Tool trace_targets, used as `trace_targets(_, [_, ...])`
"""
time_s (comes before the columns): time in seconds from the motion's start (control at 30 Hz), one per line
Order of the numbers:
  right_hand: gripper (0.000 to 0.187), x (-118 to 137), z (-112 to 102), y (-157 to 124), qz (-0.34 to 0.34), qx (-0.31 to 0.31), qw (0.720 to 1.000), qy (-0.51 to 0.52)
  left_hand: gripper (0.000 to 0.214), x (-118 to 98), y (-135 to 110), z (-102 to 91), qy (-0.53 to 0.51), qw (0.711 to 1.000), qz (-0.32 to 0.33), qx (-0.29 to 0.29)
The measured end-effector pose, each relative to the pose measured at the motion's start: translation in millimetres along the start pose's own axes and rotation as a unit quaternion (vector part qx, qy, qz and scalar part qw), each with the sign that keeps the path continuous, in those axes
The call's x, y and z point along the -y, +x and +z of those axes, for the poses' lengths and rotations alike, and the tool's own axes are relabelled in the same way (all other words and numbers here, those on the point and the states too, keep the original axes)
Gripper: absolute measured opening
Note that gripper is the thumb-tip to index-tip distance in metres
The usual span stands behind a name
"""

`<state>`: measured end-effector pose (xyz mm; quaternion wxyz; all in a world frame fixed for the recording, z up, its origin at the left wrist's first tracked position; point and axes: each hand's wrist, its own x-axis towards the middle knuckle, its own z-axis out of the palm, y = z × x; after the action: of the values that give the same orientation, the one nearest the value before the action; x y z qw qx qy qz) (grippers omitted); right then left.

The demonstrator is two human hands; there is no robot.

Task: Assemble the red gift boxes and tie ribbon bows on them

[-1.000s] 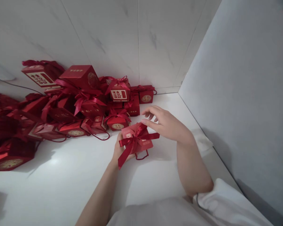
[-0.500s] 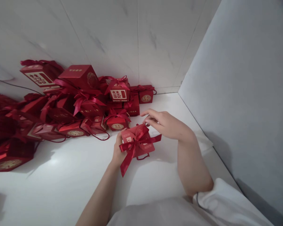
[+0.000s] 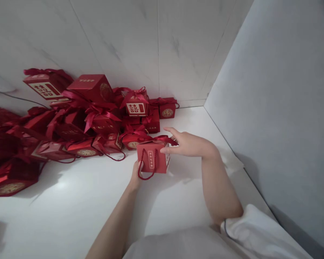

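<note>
A red gift box [image 3: 160,158] is tipped so that its front side, with a twisted red cord handle [image 3: 146,177] and a pale printed label, faces me. My left hand [image 3: 136,175] grips it at the left, its fingers mostly hidden behind the box. Thumb and index finger spread apart, my right hand [image 3: 187,143] is at the right side of the box. Its thumb lies against the front right edge, while the red ribbon bow [image 3: 166,139] on top reaches in between the fingers.
Several red gift boxes [image 3: 89,86] with ribbons and cord handles are heaped on the white table [image 3: 78,212] at the left and back. A tiled wall [image 3: 124,43] stands behind them, and a pale panel [image 3: 272,90] bounds the right. A thin cable [image 3: 19,98] runs at far left.
The box has turned upright from showing its bow-topped face to showing its corded side. My right hand has come onto its right edge, thumb lowered and fingers spread wider.
</note>
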<state>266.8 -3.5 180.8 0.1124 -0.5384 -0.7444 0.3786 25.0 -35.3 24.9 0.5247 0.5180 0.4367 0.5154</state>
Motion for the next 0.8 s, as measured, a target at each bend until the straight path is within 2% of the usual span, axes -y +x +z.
trace_targets(0.1, [0.101, -4, -1, 3, -0.021, 0.012, 0.999, 0.026, 0.069, 6, 2, -4.8, -0.068, 0.997, -0.026, 0.001])
trace_targets(0.2, [0.101, -8, -3, 5, -0.038, 0.028, 0.998, 0.049, 0.071, 10, 2, -10.3, -0.062, 0.998, -0.010, -0.004])
trace_targets(0.33, [0.101, -9, -5, 5, -0.053, 0.044, 0.995, 0.066, 0.077, 11, -1, -12.8, -0.076, 0.997, 0.016, 0.026])
trace_targets(0.63, [0.100, -3, -5, 2, -0.044, 0.050, 0.995, 0.075, 0.082, 6, -5, -8.0, -0.112, 0.992, 0.005, 0.048])
trace_targets(0.8, [0.098, -2, -4, 1, -0.048, 0.047, 0.995, 0.070, 0.082, 3, -4, -7.8, -0.098, 0.994, 0.024, 0.050])
